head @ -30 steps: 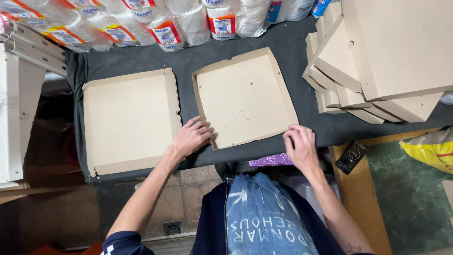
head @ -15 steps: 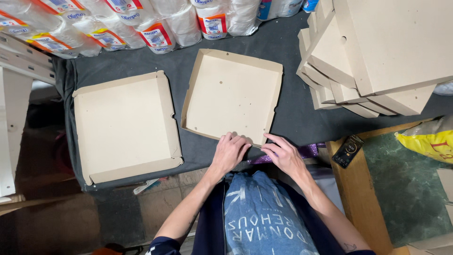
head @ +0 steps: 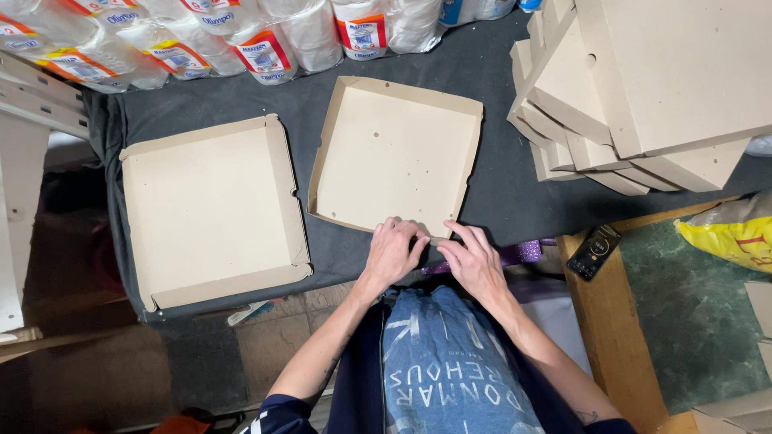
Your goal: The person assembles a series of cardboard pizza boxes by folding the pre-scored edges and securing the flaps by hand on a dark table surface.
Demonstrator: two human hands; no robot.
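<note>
**Both hands on the near wall of the open box**

A dark grey cloth (head: 498, 185) covers the table, sagging over the front edge on the left. Along the back runs a row of plastic-wrapped paper rolls (head: 265, 40), their tops cut off by the frame. On the right, a leaning stack of folded cardboard boxes (head: 635, 96) runs out of view at the top. Beside it, lower, a wooden counter (head: 619, 337) carries a dark phone (head: 593, 251) and a yellow bag (head: 732, 237), only partly seen.

Centre stage: the shallow cardboard box tray (head: 394, 153) lies open on the cloth, tilted slightly. The left hand (head: 392, 251) sits on its near wall, fingers curled together over the edge. The right hand (head: 474, 261) is just beside it, fingers close together and bent, tips at the same wall; whether they pinch the flap is hard to tell. A second open tray (head: 205, 209) lies well to the left, untouched. Something purple (head: 527, 252) peeks from under the right hand, unidentifiable.
</note>
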